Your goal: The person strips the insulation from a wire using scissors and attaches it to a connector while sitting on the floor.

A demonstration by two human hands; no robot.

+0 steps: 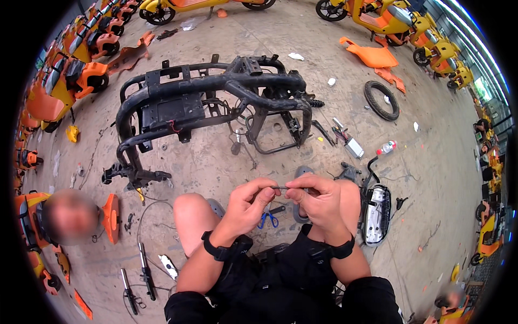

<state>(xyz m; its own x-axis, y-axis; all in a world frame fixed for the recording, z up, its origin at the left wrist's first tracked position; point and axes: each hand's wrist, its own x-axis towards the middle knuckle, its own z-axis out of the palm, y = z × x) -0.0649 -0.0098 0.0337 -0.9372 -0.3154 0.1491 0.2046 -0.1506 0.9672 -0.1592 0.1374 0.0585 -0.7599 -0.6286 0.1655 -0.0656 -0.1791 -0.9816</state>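
Dark grey: holds a thin, wire-like piece (283, 187) level between bare left hand (249, 201) and bare right hand (319, 198), with both closed to thumb-and-fingertip pinches, nearer than the black tubular metal frame (210, 84), apparently to keep the short exposed span steady and visible.

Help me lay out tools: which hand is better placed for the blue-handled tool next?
Left hand, probably: nearer the blue-handled tool than the right hand. Both pinch a thin dark strand.
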